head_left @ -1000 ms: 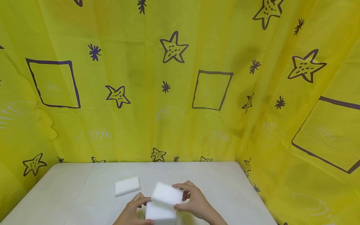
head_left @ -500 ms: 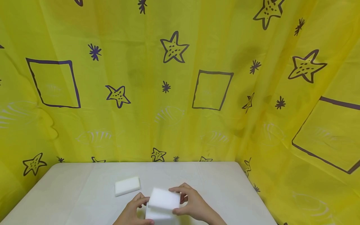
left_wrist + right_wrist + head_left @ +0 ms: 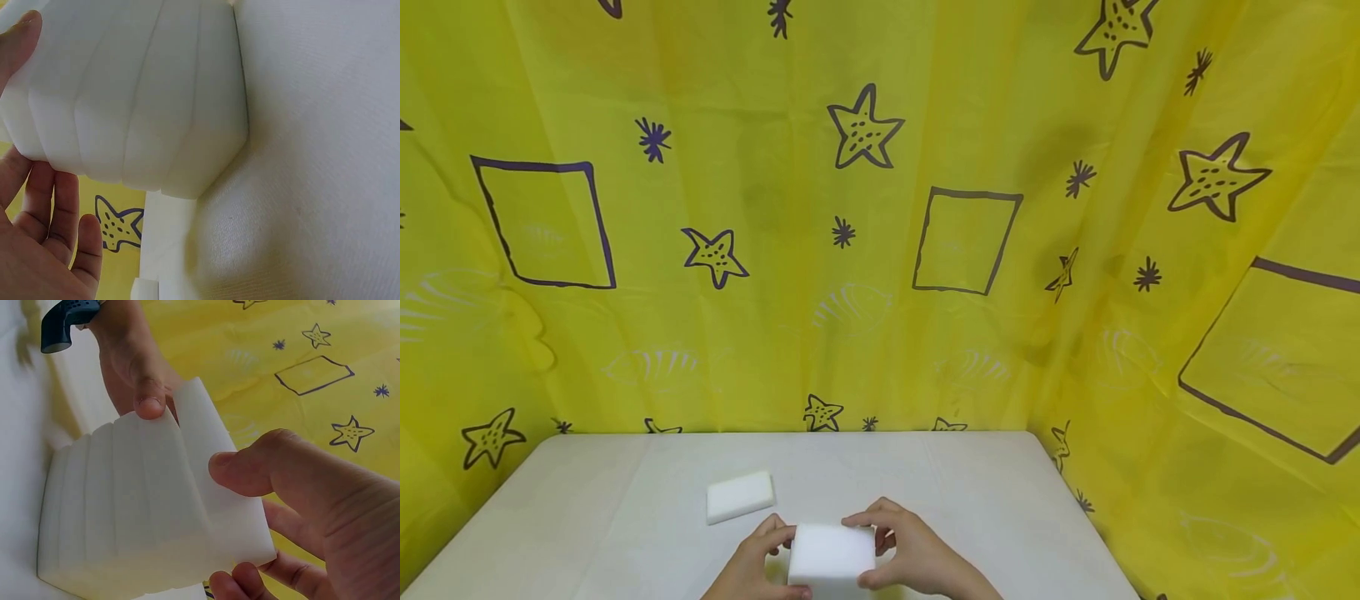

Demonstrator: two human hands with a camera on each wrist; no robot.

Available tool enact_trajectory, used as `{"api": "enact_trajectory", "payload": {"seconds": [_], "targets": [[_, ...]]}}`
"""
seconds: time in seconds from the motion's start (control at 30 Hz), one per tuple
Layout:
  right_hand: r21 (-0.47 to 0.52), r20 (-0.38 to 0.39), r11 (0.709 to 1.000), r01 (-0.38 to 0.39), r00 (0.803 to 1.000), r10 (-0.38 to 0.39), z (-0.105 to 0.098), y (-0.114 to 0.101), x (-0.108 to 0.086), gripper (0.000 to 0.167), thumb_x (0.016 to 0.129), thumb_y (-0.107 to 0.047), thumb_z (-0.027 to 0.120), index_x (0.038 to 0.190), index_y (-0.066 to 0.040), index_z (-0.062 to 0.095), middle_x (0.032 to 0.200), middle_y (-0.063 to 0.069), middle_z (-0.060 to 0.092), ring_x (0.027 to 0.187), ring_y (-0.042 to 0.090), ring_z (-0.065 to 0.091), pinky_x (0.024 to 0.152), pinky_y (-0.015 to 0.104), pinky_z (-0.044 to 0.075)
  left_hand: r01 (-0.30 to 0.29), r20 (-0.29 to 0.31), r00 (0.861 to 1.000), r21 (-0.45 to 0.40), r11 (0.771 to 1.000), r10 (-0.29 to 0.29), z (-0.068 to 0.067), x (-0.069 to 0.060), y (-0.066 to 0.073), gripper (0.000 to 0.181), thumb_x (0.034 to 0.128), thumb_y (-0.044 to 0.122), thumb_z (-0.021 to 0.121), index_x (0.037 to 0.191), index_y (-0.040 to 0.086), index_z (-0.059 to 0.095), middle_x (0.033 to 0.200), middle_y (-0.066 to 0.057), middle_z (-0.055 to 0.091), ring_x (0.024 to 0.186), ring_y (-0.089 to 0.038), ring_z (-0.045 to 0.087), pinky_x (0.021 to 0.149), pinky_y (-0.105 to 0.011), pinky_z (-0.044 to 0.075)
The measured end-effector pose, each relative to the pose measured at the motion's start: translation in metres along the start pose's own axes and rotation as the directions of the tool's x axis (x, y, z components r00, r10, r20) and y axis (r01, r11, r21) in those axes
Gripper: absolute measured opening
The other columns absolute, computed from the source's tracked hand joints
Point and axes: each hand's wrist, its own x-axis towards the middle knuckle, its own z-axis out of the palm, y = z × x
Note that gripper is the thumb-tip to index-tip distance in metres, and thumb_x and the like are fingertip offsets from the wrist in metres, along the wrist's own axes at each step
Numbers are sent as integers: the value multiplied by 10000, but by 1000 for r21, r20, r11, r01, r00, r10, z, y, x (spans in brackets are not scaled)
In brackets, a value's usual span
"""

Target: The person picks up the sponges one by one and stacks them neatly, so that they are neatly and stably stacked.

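White block-shaped foam sponges are piled flat in a stack (image 3: pixel 119 506) of several layers on the white table. My right hand (image 3: pixel 913 550) pinches the topmost sponge (image 3: pixel 199 422), thumb on one side and fingers on the other. That sponge lies against the top of the pile, slightly out of line with the layers below. My left hand (image 3: pixel 752 567) holds the upper layers of the pile between thumb and fingers, as the left wrist view shows. From the head view the top sponge covers most of the stack.
A single white sponge (image 3: pixel 740 497) lies flat on the table (image 3: pixel 625 517), behind and left of the stack. A yellow curtain (image 3: pixel 880 333) with starfish and fish prints encloses the table's back and sides. A dark camera mount (image 3: pixel 65 322) sits on the left wrist.
My right hand has brought its sponge down and a little left, from tilted above the pile to resting over it. The left hand has stayed in place.
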Motion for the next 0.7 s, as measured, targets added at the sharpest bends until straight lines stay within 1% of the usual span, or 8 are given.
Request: {"api": "enact_trajectory", "payload": {"seconds": [0.07,0.3,0.4,0.53,0.7], "targets": [[1,12,1000,8,1000,-8,0,-1,0,552,731,-69,840,1252,-53,660,1084,-14,563,807,37,537,782,231,531,12,11,1000,-6,1000,-12,-1,0,1,511,739,221,873,1176,61,663,978,103,487,935,8,462,708,-253,366],[-24,29,1000,-4,1000,5,-2,-2,3,564,731,-76,840,1264,-64,658,1072,-38,550,816,34,534,781,221,528,14,24,1000,-20,1000,-13,-2,1,3,516,744,214,870,1187,57,658,977,94,488,936,23,455,708,-254,368],[-36,32,999,-6,999,7,-2,-1,4,566,728,-76,841,1265,-74,660,1070,-48,548,815,28,530,776,218,524,33,33,999,-29,999,-32,-2,1,3,516,751,225,866,1191,56,657,977,93,485,934,14,454,713,-257,367],[-41,34,999,1,999,1,-2,1,5,569,728,-75,842,1267,-86,660,1074,-50,549,817,25,530,780,217,522,43,33,999,-22,999,-43,-3,1,3,522,749,236,868,1190,55,657,973,93,482,929,-7,462,716,-258,372],[-46,38,999,17,999,-15,-2,3,7,565,732,-82,843,1266,-75,659,1076,-45,554,827,21,533,782,217,521,59,35,998,-12,998,-58,-3,2,3,529,752,257,865,1193,52,655,977,92,482,934,-1,464,722,-256,376]]}}
